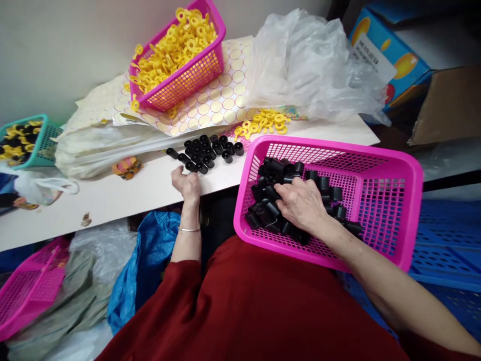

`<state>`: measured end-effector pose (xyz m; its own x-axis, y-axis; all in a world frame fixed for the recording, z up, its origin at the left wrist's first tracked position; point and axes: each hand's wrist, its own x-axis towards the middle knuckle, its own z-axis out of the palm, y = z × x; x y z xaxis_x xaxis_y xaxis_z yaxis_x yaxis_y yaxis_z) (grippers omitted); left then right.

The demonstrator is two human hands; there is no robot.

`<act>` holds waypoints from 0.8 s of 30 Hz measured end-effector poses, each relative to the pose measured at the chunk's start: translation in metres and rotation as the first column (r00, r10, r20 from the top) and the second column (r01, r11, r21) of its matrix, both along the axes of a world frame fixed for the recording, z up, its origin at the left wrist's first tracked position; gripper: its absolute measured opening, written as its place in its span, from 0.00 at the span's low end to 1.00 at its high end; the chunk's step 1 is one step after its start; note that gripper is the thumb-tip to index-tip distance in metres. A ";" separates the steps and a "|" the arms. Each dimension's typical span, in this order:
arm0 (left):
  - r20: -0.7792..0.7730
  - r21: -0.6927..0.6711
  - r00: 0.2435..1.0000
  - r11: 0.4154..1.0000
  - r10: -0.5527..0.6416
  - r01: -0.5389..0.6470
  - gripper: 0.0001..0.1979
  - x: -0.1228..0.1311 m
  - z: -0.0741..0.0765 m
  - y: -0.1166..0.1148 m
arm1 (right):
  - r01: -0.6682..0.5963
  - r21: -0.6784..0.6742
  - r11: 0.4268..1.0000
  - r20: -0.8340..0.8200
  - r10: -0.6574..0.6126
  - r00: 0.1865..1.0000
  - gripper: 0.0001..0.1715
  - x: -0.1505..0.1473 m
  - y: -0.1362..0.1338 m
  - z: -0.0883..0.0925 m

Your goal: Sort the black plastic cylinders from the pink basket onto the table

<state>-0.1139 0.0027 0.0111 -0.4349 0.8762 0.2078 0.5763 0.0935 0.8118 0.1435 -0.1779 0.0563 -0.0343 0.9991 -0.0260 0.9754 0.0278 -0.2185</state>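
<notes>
A pink basket (379, 165) rests on my lap and against the table edge, holding several black plastic tubes (323, 183). My right hand (300, 203) is inside it, fingers curled down over a heap of the tubes. My left hand (186, 183) rests on the edge of the white table (124, 195), fingers loosely curled, just below a group of black tubes (206, 150) standing on the table. Whether the left hand holds anything is not visible.
At the back a second pink basket (188, 80) full of yellow rings sits on sheets of round stickers (221, 103). Loose yellow rings (263, 123), a clear plastic bag (311, 65), a teal basket (43, 145), a blue bag (150, 250) and blue crates (447, 245) surround me.
</notes>
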 end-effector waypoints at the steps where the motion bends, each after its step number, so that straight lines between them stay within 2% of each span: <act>1: -0.053 0.085 0.999 0.996 0.010 -0.006 0.16 0.006 0.005 -0.008 | 0.013 0.015 1.000 -0.025 -0.013 1.000 0.11 0.002 -0.001 -0.001; 2: -0.101 0.174 0.995 0.984 -0.014 0.031 0.17 0.013 0.010 -0.017 | 0.032 0.038 0.999 -0.054 -0.030 0.998 0.13 0.005 -0.002 -0.003; 3: -0.148 0.257 0.986 0.959 -0.082 0.118 0.16 0.022 0.015 -0.027 | 0.051 0.064 0.997 -0.078 -0.046 0.996 0.14 0.008 -0.003 -0.004; 4: -0.198 0.310 0.959 0.915 -0.204 0.259 0.13 0.032 0.019 -0.037 | 0.063 0.085 0.994 -0.091 -0.055 0.994 0.15 0.010 -0.005 -0.005; 5: -0.262 0.336 0.898 0.839 -0.354 0.429 0.11 0.042 0.023 -0.046 | 0.061 0.097 0.993 -0.089 -0.052 0.995 0.15 0.011 -0.007 -0.005; 6: -0.335 0.339 0.800 0.729 -0.498 0.595 0.09 0.053 0.027 -0.055 | 0.046 0.098 0.994 -0.073 -0.039 0.997 0.13 0.011 -0.009 -0.005; 8: -0.469 0.262 0.525 0.455 -0.710 0.851 0.08 0.074 0.034 -0.067 | 0.005 0.085 0.996 -0.033 -0.002 0.999 0.10 0.010 -0.011 -0.005; 10: -0.554 0.087 0.226 0.214 -0.801 0.973 0.11 0.091 0.040 -0.076 | -0.017 0.081 0.997 -0.033 0.019 0.999 0.08 0.007 -0.013 -0.006; 11: -0.574 -0.026 0.089 0.126 -0.814 0.992 0.12 0.097 0.044 -0.079 | -0.004 0.092 0.996 -0.053 0.009 0.999 0.08 0.007 -0.013 -0.008; 12: -0.582 -0.139 -0.031 0.062 -0.812 0.988 0.13 0.103 0.047 -0.082 | 0.029 0.114 0.993 -0.085 -0.020 0.996 0.09 0.008 -0.014 -0.010; 14: -0.579 -0.315 -0.195 -0.003 -0.792 0.949 0.12 0.109 0.053 -0.085 | 0.135 0.174 0.975 -0.193 -0.101 0.976 0.11 0.013 -0.017 -0.014; 15: -0.573 -0.364 -0.234 -0.012 -0.786 0.931 0.12 0.110 0.055 -0.086 | 0.190 0.202 0.961 -0.271 -0.131 0.954 0.12 0.017 -0.019 -0.017; 18: -0.552 -0.386 -0.237 -0.006 -0.800 0.922 0.11 0.109 0.058 -0.083 | 0.307 0.230 0.924 -0.545 -0.139 0.827 0.08 0.029 -0.030 -0.022; 21: -0.530 -0.363 -0.218 -0.013 -0.819 0.932 0.12 0.105 0.057 -0.079 | 0.438 0.139 0.888 -0.783 -0.171 0.597 0.03 0.035 -0.043 -0.027; 24: -0.495 -0.347 -0.248 -0.072 -0.833 0.935 0.12 0.106 0.060 -0.084 | 0.560 0.032 0.828 -0.931 -0.179 0.318 0.08 0.039 -0.051 -0.030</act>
<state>-0.0081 -0.0809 0.0712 0.9798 0.1850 0.0764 0.1505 -0.9325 0.3284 0.1820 -0.2290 0.0260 0.5283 0.8474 0.0540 0.1583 -0.0358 -0.9867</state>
